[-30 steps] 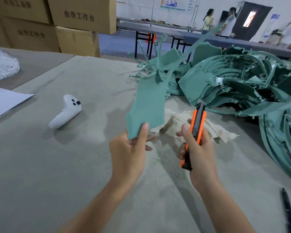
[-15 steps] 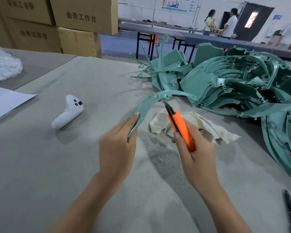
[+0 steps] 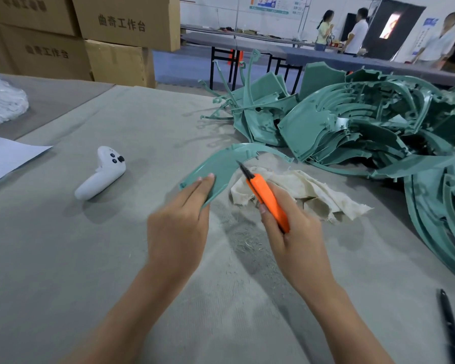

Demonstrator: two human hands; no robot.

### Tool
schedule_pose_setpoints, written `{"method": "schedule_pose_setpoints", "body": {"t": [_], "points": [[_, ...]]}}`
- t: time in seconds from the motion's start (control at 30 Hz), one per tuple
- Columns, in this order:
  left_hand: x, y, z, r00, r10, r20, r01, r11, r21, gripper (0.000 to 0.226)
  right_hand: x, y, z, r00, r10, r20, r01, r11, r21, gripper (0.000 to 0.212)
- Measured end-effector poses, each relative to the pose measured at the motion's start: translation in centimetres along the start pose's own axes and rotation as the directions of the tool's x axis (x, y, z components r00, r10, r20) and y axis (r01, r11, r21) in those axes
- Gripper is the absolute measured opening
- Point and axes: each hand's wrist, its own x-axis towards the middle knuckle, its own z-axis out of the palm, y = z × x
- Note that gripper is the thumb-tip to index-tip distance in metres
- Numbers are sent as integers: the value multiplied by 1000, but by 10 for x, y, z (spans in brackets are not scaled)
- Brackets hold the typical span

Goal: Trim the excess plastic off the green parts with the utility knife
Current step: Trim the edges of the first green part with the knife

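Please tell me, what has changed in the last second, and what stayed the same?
The left hand turned the green part from upright to lying low. The right hand tipped the utility knife forward, tip at the part. Both grips, the white controller and the cloth stayed.

A curved, teal-green moulded plastic strip [image 3: 221, 164] is held above the table, arching rightward; the orange utility knife [image 3: 267, 199] points its dark blade tip at the strip's inner edge; a heap of matching green plastic parts [image 3: 365, 127] lies behind.
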Motion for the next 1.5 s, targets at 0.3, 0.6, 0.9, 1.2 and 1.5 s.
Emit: {"method": "schedule_pose_setpoints", "body": {"t": [0.3,0.6,0.9,1.2,1.5], "points": [[2,-6,1,1000,-17,-2,17,999,46,33,1,5,-4,989,-88,116,77,992,97,29],[0,-1,0,999,5,47,-5,1000,1,34,8,17,-5,997,71,-19,-70,994,82,32],[3,-6,0,999,-42,-8,42,996,79,34,-1,0,0,988,-91,124,77,991,112,30],[1,-6,1,1000,-16,-13,17,997,81,35,2,7,-5,983,-93,155,67,984,168,26],[0,-2,-1,1000,16,17,-15,1000,-13,33,11,18,-9,997,-4,80,-12,980,199,24]]}}
